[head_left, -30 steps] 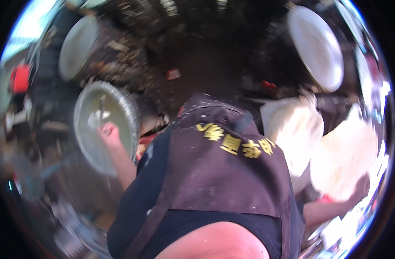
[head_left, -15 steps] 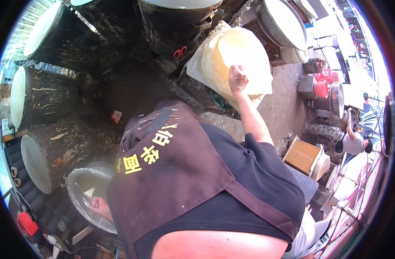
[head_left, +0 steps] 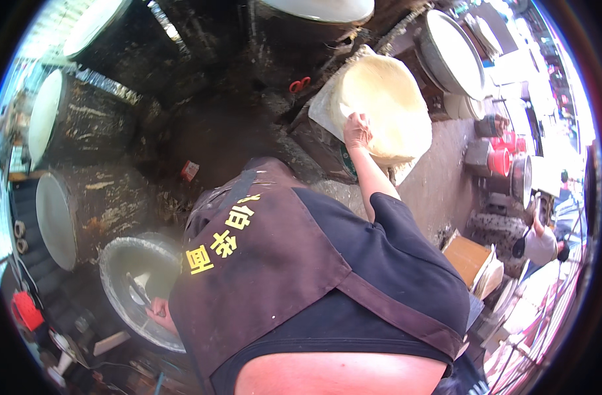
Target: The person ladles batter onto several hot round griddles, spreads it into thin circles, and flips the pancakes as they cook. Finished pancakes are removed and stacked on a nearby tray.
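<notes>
At upper right a pale yellow, rounded stack (head_left: 386, 92) of what look like thin sheets rests on a whitish cloth or board. My right hand (head_left: 358, 131) is on its near left edge, fingers bent and drawn together; whether they pinch a sheet is hidden. Down at lower left, my left hand (head_left: 159, 313) is closed inside the rim of a large grey metal basin (head_left: 108, 276). A long, thin grey utensil (head_left: 140, 289) extends from its fingers into the basin; I cannot tell its exact kind.
Large dark, crusted drums with pale round tops, such as a drum (head_left: 56, 209), curve along the left and far side. Red-handled scissors (head_left: 300, 84) lie left of the stack. A wide pan (head_left: 455, 56) stands beyond it. On the right are red buckets (head_left: 498, 161) and another person (head_left: 539, 243).
My right hand has slid left across the stack to its near left edge. The whole view has shifted, so the stack and drums sit further right. My left hand stays at the basin.
</notes>
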Action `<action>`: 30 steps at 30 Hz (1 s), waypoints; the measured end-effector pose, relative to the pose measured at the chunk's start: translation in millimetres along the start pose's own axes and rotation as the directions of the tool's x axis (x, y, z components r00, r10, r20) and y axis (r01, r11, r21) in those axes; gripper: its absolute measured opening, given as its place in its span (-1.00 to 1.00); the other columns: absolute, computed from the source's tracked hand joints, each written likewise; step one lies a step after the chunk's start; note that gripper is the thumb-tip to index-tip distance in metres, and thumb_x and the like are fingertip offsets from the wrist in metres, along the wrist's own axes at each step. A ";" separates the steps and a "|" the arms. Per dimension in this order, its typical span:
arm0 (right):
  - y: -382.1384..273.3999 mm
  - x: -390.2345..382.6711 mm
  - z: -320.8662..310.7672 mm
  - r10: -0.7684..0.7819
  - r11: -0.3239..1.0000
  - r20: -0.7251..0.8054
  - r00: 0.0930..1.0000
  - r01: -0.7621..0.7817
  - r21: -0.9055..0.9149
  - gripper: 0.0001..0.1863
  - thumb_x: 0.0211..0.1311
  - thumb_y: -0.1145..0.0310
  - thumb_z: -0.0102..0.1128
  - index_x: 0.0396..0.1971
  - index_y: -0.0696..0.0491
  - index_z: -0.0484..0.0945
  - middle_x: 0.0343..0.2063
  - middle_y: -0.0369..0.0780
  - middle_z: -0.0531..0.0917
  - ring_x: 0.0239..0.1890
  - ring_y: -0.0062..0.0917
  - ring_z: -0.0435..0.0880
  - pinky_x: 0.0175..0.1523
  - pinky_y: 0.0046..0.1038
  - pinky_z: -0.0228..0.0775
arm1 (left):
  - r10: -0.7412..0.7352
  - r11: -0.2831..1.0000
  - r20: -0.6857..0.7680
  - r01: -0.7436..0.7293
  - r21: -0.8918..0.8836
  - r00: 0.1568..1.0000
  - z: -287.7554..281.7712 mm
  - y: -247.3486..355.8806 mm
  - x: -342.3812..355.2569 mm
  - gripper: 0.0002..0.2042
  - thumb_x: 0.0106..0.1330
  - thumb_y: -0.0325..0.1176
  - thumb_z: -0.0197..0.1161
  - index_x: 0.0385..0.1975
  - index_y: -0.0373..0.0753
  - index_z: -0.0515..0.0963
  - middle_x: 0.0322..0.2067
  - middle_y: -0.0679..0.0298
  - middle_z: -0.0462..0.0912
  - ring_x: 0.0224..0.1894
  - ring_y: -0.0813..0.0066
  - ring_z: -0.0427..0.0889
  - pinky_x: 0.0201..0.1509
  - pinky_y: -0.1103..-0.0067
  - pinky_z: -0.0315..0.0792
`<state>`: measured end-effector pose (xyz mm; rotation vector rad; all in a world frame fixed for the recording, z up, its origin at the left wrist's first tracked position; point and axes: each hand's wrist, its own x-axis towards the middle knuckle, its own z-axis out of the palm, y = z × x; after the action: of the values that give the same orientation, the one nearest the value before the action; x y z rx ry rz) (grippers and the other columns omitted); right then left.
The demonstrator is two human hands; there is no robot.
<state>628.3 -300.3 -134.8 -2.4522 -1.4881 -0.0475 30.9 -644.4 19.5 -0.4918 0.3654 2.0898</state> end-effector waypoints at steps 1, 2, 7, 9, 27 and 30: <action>-2.3 -2.8 8.9 -0.019 1.000 0.030 0.999 0.019 -0.016 -0.85 0.15 0.26 0.10 -0.32 -0.08 0.57 -0.22 -0.18 0.58 -0.04 -0.23 0.51 -0.08 -0.18 0.43 | 0.010 0.996 0.035 -0.013 0.093 0.999 -2.4 2.5 -6.0 -0.67 0.40 -0.26 0.08 -0.58 -0.08 0.14 -0.59 0.49 0.14 -0.49 0.73 0.22 -0.34 0.77 0.18; -8.5 -2.9 10.8 -0.014 1.000 -0.013 1.000 0.014 0.001 -0.81 0.12 0.28 0.12 -0.25 -0.08 0.57 -0.20 -0.18 0.58 -0.03 -0.22 0.51 -0.04 -0.18 0.41 | 0.022 0.984 0.079 -0.036 0.176 0.997 -4.0 0.6 -8.7 -0.68 0.40 -0.25 0.09 -0.57 -0.08 0.15 -0.60 0.49 0.15 -0.49 0.74 0.23 -0.34 0.79 0.18; -155.1 -15.1 -56.9 -0.373 0.876 0.003 0.928 0.352 0.329 -0.65 0.02 0.34 0.26 -0.12 0.02 0.57 -0.20 -0.15 0.61 -0.03 -0.26 0.53 0.04 -0.25 0.40 | 0.159 0.984 -0.235 -0.136 0.111 0.959 15.5 -35.1 -19.7 -0.69 0.43 -0.18 0.05 -0.55 -0.07 0.20 -0.69 0.52 0.07 -0.70 0.75 0.08 -0.67 0.72 0.04; -237.4 -28.0 -59.9 -0.639 0.596 0.095 0.763 0.414 0.688 -0.72 0.05 0.35 0.26 -0.19 0.07 0.61 -0.25 -0.13 0.64 -0.13 -0.26 0.59 -0.02 -0.28 0.45 | 0.232 0.972 -0.401 -0.199 0.123 0.886 16.9 -38.5 -13.8 -0.70 0.43 -0.13 0.06 -0.54 -0.02 0.22 -0.71 0.56 0.07 -0.76 0.76 0.02 -0.75 0.72 -0.08; -431.3 -186.0 -49.4 -0.802 -0.121 -0.042 -0.595 0.095 0.988 -0.45 0.11 0.49 0.13 0.17 -0.02 0.35 -0.07 -0.01 0.57 -0.13 -0.17 0.63 -0.08 -0.27 0.53 | 0.548 0.817 -0.274 -0.436 0.378 0.790 66.0 -171.8 -19.7 -0.64 0.51 -0.16 -0.10 0.22 -0.10 0.27 -0.60 0.44 0.19 -0.72 0.77 0.16 -0.79 0.80 0.19; -413.2 -130.6 20.6 -0.976 0.159 0.169 -0.139 0.078 0.984 -0.61 0.20 0.53 0.10 0.06 0.08 0.44 -0.11 0.00 0.59 -0.07 -0.14 0.61 -0.02 -0.33 0.49 | 0.575 0.805 -0.367 -0.427 0.412 0.731 33.4 -179.9 -16.5 -0.66 0.53 -0.22 -0.15 0.23 -0.10 0.26 -0.58 0.42 0.22 -0.71 0.75 0.19 -0.80 0.79 0.18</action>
<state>202.9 -228.7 -88.3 -0.3865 -2.2823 1.7608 184.7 -547.1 44.5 -0.7917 1.2210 2.3511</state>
